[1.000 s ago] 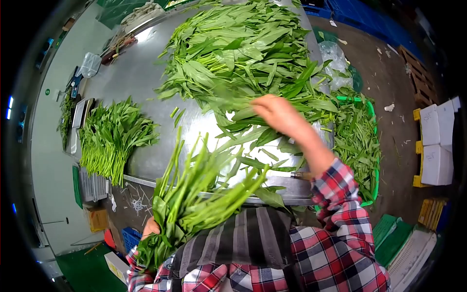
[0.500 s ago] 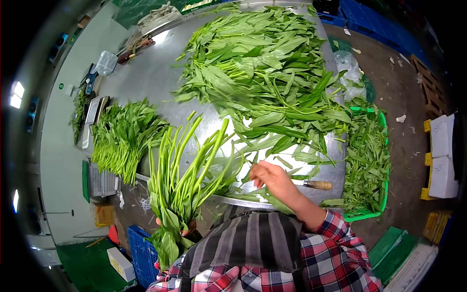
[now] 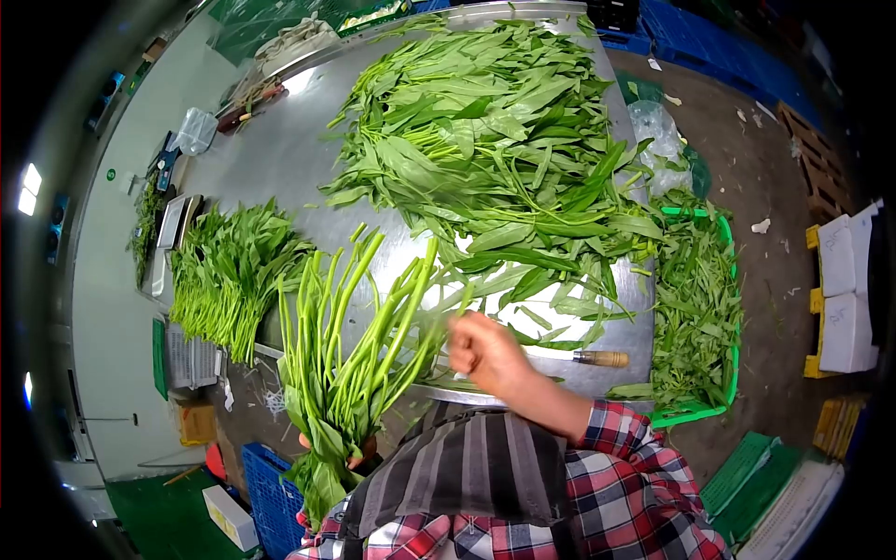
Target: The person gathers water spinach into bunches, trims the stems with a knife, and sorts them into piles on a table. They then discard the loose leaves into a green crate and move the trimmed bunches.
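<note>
My left hand (image 3: 364, 452) is wrapped round the leafy lower part of a bunch of long green stems (image 3: 359, 327), cut ends pointing up; leaves hide most of its fingers. My right hand (image 3: 485, 353) is just right of the stems with its fingers curled, slightly blurred; whether it pinches anything is too small to tell. A large heap of leafy greens (image 3: 485, 131) covers the far part of the metal table (image 3: 271, 149). A wooden-handled knife (image 3: 602, 358) lies near the table's front edge, right of my right hand.
Trimmed bunches (image 3: 233, 271) stand at the table's left side, near a scale (image 3: 171, 224). A green crate (image 3: 734, 327) full of leaves is against the right edge. A blue pallet (image 3: 271, 495) is at the lower left, and white boxes (image 3: 847, 289) are at the far right.
My right hand has moved left, closer to the stems. My left hand still holds the bunch. The whole view has shifted slightly.
</note>
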Available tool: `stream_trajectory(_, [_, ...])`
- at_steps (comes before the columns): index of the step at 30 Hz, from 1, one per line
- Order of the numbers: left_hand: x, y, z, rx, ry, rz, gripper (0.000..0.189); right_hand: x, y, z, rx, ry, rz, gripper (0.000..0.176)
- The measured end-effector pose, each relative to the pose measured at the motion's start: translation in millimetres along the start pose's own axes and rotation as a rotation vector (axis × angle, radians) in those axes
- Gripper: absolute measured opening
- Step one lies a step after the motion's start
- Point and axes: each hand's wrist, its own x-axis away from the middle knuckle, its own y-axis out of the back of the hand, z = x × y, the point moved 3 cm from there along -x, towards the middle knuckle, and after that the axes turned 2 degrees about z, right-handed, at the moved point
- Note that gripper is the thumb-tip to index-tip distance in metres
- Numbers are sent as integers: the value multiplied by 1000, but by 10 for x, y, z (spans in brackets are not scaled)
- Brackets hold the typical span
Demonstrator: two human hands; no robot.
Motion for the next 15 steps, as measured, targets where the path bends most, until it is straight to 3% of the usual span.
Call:
stream_trajectory(5, [40, 7, 37, -3, 35, -11, 78, 27, 74, 395, 35, 152, -146, 17])
stream_trajectory(8, [42, 4, 50, -11, 50, -18, 78, 33, 167, 590, 587, 238, 24, 11])
stream_trajectory(10, [53, 2, 60, -18, 61, -25, 77, 146, 142, 699, 845, 190, 97, 15])
stream_trajectory(13, [39, 2, 74, -19, 80, -31, 77, 224, 192, 745, 896, 202, 119, 28])
stream_trajectory(14, [33, 2, 73, -22, 86, -31, 76, 270, 140, 770, 980, 175, 150, 23])
stream_trajectory(15, [36, -8, 67, -24, 96, -33, 76, 288, 135, 815, 1278, 368, 222, 20])
